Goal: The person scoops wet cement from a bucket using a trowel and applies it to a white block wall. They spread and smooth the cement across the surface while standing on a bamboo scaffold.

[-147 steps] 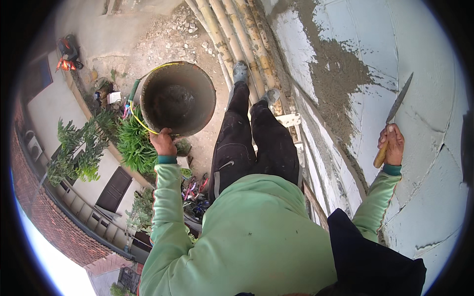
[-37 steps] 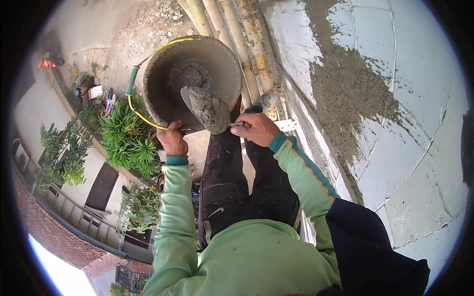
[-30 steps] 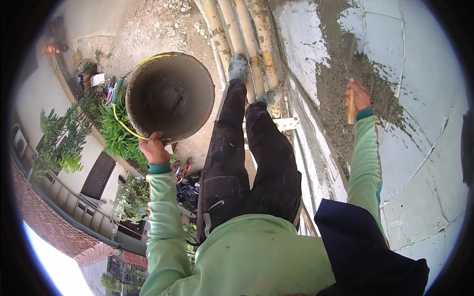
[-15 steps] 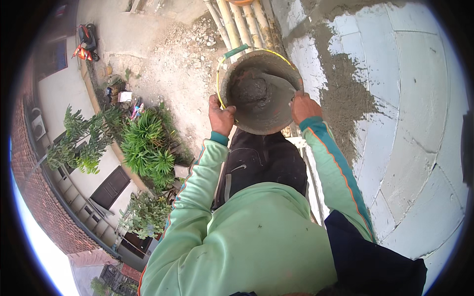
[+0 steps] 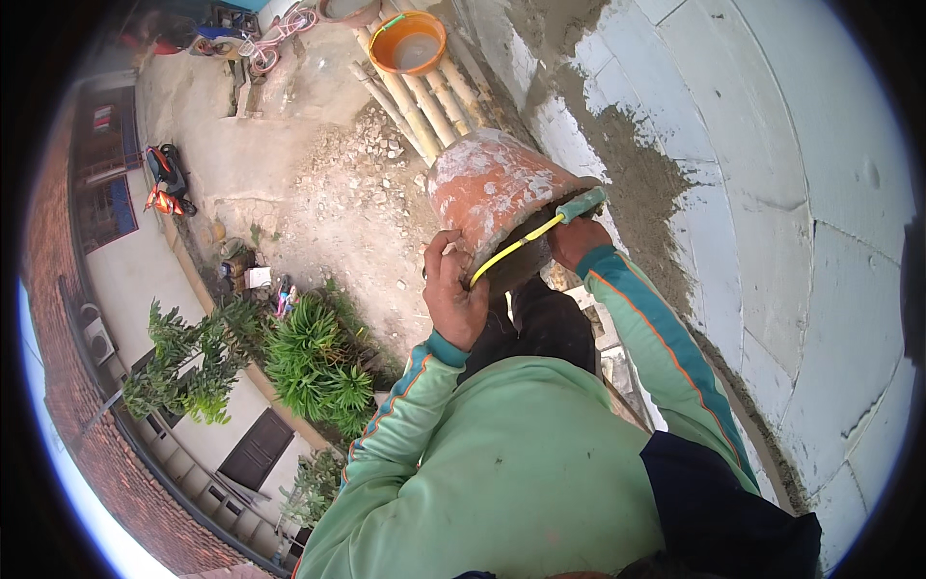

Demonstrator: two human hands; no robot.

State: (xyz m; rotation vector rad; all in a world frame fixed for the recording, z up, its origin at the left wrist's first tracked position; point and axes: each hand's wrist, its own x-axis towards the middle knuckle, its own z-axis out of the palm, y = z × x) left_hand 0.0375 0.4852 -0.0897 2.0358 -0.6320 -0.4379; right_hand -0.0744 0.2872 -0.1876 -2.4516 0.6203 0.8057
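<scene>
A terracotta-coloured bucket (image 5: 497,179), its outside smeared with pale dried mortar, is tipped in front of me with its mouth turned towards my body. Its yellow handle (image 5: 518,248) with a green grip (image 5: 582,204) lies across the mouth. My left hand (image 5: 453,299) is closed on the left rim, fingers against the outer wall. At the right side of the mouth, beside the green grip, is my right hand (image 5: 579,241). Its fingers are curled inward and partly hidden, so whatever they hold does not show. The bucket's inside is mostly out of sight.
On the right rises a wall of pale blocks (image 5: 772,261) with a wet mortar patch (image 5: 632,174). Ahead, an orange bucket (image 5: 415,69) stands on bamboo poles (image 5: 458,108). Rubble (image 5: 371,174), green plants (image 5: 318,357) and a parked scooter (image 5: 166,179) are off to the left.
The bucket has tipped from upright, showing its mortar and a trowel in my right hand, to mouth towards me. Its handle swung over to the near side. The view has shifted forward.
</scene>
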